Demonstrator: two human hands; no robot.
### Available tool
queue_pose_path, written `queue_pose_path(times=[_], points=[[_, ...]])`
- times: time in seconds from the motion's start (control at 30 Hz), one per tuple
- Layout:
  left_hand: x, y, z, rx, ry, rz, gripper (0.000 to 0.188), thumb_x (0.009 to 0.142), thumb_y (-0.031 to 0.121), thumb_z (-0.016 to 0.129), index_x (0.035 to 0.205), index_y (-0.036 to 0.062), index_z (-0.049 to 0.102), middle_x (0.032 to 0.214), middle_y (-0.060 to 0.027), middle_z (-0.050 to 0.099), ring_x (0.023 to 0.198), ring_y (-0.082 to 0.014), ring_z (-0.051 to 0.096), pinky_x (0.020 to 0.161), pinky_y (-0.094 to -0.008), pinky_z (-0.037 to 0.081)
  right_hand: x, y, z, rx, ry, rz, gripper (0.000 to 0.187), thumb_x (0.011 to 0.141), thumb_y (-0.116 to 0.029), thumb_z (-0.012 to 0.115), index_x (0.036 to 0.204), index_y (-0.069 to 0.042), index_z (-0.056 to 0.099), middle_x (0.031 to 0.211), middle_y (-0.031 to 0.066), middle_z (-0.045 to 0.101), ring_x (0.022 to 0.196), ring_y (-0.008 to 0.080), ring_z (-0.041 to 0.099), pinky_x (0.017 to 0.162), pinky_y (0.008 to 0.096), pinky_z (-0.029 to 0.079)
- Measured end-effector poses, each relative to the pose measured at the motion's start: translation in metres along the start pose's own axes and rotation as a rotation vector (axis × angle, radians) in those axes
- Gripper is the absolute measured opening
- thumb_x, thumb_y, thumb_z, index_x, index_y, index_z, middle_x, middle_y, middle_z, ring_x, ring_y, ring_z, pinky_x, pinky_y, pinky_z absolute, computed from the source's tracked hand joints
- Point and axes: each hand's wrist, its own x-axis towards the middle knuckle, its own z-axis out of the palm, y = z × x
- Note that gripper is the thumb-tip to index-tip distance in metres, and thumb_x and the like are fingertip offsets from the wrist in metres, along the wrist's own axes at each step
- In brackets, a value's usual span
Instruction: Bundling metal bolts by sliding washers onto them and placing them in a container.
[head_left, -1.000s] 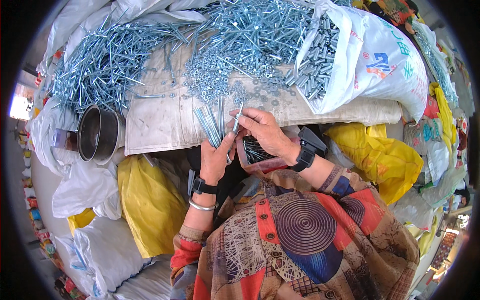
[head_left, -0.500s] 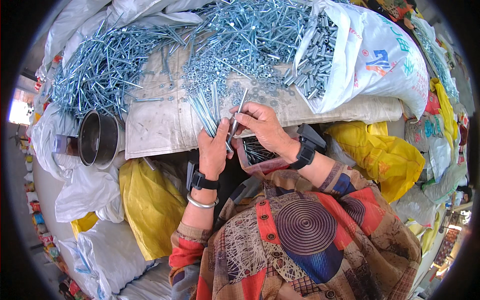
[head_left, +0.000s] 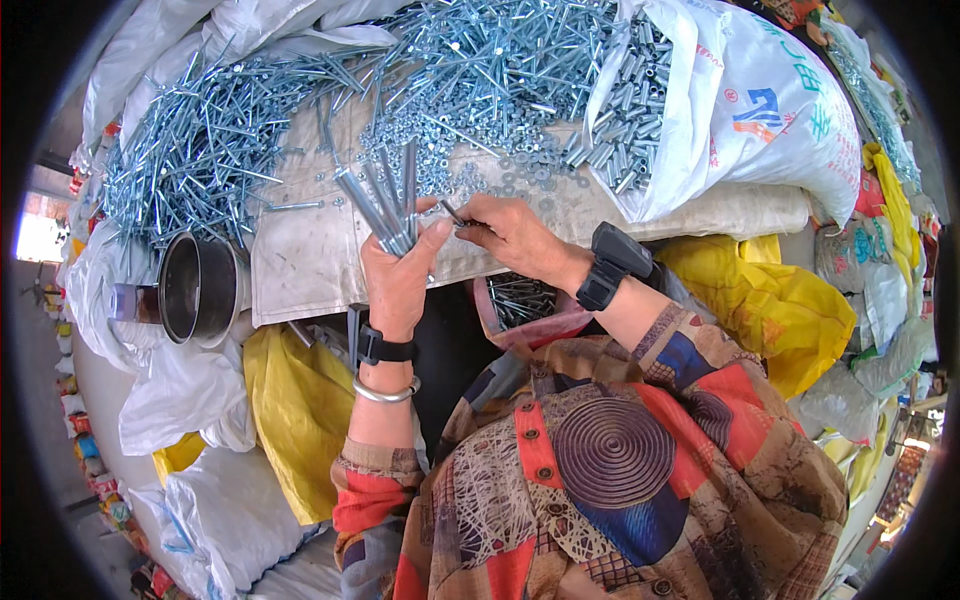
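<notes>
Head view looks down on two hands at work over a pale cloth sheet (head_left: 300, 260) heaped with shiny metal parts. My left hand (head_left: 400, 280) is curled tight around a bunch of long bolts (head_left: 385, 205); they stand up out of the fist and fan out a bit, near the middle of the sheet's front edge. I can count about six or seven in the bunch (they overlap, so I can't be sure). My right hand (head_left: 515, 235) is just beside it, with the fingertips pinched shut on one small dark piece (head_left: 452, 212), maybe one more bolt or a nut; it is too small to tell.

I think the bunch could slip, because the fist is getting full and the bolts are smooth. If one slides out, it could fall off the front edge, where a pink tub of bolts (head_left: 525, 305) sits below. The little piece could drop into the washers (head_left: 520, 170) and get lost.

Counting: two big piles of bolts (head_left: 200, 150) along the back edge, far too many to count. One white sack of short sleeves (head_left: 720, 110) at the right corner. One metal pot (head_left: 195, 290) at the left edge. One yellow bag (head_left: 290, 410) below.
</notes>
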Motion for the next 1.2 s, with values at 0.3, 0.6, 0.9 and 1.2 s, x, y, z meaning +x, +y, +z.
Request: queue_pose_path(times=[0.3, 0.6, 0.9, 1.2], points=[[0.015, 0.003, 0.016, 0.215, 0.008, 0.131, 0.020, 0.087, 0.020, 0.075, 0.094, 0.0026, 0.070, 0.065, 0.0042, 0.059, 0.055, -0.0034, 0.049, 0.049, -0.0210, 0.037, 0.007, -0.010, -0.003, -0.076, -0.036, 0.140, 0.026, 0.078, -0.015, 0.075, 0.085, 0.002, 0.057, 0.082, 0.0187, 0.059, 0.078, 0.0395, 0.060, 0.066, 0.0428, 0.048], [0.018, 0.002, 0.020, 0.313, 0.025, 0.183, 0.020, 0.087, 0.019, 0.075, 0.091, 0.0008, 0.069, 0.073, 0.0009, 0.065, 0.065, -0.0050, 0.055, 0.057, -0.0227, 0.043, 0.013, 0.004, 0.025, 0.008, -0.001, 0.103, 0.040, 0.078, -0.012, 0.073, 0.114, -0.002, 0.057, 0.094, 0.0217, 0.065, 0.089, 0.0416, 0.063, 0.073, 0.0450, 0.050], [0.018, 0.003, 0.016, 0.357, -0.013, 0.195, 0.019, 0.088, 0.015, 0.072, 0.096, -0.0012, 0.065, 0.085, -0.0051, 0.070, 0.077, -0.0079, 0.057, 0.069, -0.0273, 0.048, -0.014, -0.003, 0.004, 0.270, 0.192, 0.261, 0.048, 0.100, -0.034, 0.050, 0.135, -0.001, 0.048, 0.096, 0.0140, 0.068, 0.091, 0.0221, 0.064, 0.086, 0.0342, 0.048], [0.018, 0.004, 0.019, 0.327, -0.010, 0.193, 0.020, 0.088, 0.014, 0.072, 0.099, -0.0018, 0.066, 0.087, -0.0048, 0.070, 0.078, -0.0082, 0.058, 0.070, -0.0273, 0.048, -0.010, -0.001, 0.013, 0.335, 0.219, 0.252, 0.053, 0.102, -0.041, 0.043, 0.136, 0.000, 0.048, 0.090, 0.0140, 0.067, 0.089, 0.0236, 0.063, 0.085, 0.0342, 0.046]])
